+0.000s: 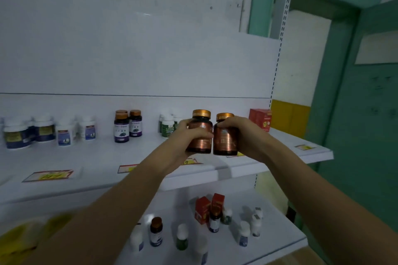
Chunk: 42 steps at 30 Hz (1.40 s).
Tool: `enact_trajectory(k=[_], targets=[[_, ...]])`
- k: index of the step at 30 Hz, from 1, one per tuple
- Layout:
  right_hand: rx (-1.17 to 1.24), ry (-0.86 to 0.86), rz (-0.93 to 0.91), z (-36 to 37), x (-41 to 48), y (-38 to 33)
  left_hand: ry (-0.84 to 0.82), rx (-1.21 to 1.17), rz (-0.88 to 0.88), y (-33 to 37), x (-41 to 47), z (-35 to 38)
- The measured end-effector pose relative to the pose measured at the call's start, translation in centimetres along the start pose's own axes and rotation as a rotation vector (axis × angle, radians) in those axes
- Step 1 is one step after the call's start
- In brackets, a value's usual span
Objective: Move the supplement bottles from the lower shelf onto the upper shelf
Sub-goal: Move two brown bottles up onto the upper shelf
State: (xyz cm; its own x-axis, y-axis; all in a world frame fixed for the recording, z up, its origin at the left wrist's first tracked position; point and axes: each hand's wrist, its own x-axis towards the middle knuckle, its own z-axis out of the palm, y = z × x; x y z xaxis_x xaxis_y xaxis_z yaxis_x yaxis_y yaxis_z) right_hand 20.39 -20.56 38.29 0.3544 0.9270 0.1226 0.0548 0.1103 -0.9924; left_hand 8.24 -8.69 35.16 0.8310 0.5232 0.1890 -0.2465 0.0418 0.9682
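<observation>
Copper-brown, gold-capped supplement bottle [199,146] in the left hand [183,135] stands upright beside a matching second bottle [225,142] in the right hand [243,133]; the two seem to touch. Each hand's fingers [204,134] wrap round its bottle. Both bottles are held over the front of the white upper shelf [97,157]; whether they rest on it is unclear. Further back on that shelf stand purple-labelled dark bottles [127,127], white tubs [64,131], green-labelled white bottles [168,127] and a red carton [260,119]. Yellow-and-red price tags [48,175] lie near its front edge. The white lower shelf [269,241] carries small bottles [156,232] and red boxes [202,210]. A white back panel [129,49] rises behind; a green door [366,135] is at right.
</observation>
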Motion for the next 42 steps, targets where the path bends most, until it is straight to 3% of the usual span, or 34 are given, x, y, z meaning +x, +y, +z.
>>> enact_trajectory(k=[9,17,27,35,42], targets=[[-0.077,0.071,-0.066,-6.3,6.0,1.9,0.018,0.178,0.048,-1.8,6.9,0.6],[-0.32,0.024,-0.08,-13.4,14.4,5.3,0.269,0.407,0.03,-4.8,15.1,1.1],[-0.929,-0.07,-0.07,-17.6,23.5,7.8,0.534,0.6,-0.043,-9.3,23.3,1.7],[-0.958,-0.037,-0.085,-18.3,29.1,8.7,0.616,0.853,-0.05,-10.3,26.9,1.0],[-0.954,-0.002,-0.059,-18.4,33.0,9.5,0.565,0.953,-0.064,-10.3,28.9,-0.2]])
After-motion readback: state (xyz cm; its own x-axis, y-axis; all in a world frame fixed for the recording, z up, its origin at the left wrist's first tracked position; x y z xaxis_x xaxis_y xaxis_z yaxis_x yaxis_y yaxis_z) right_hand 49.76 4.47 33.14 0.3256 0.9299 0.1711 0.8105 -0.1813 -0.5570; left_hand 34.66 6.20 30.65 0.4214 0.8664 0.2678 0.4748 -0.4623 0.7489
